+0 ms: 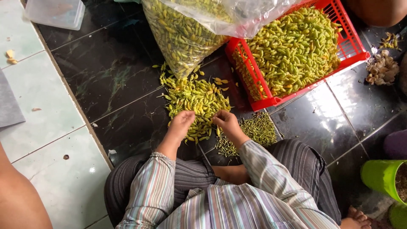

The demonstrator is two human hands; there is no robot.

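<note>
At frame centre, the left hand [181, 123] and right hand [227, 122] both pinch into the loose chili pile [196, 101] on the dark floor, seemingly destemming; next, the 2 hands need another pod pulled clear.

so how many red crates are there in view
1. The red crate sits on the dark floor tiles at upper right, heaped with yellow-green pods. Its left end is covered by the clear plastic bag, which may hide more behind it.

Chilli pile [195, 101] lies between bag [186, 29] and stems [254, 129]
</note>
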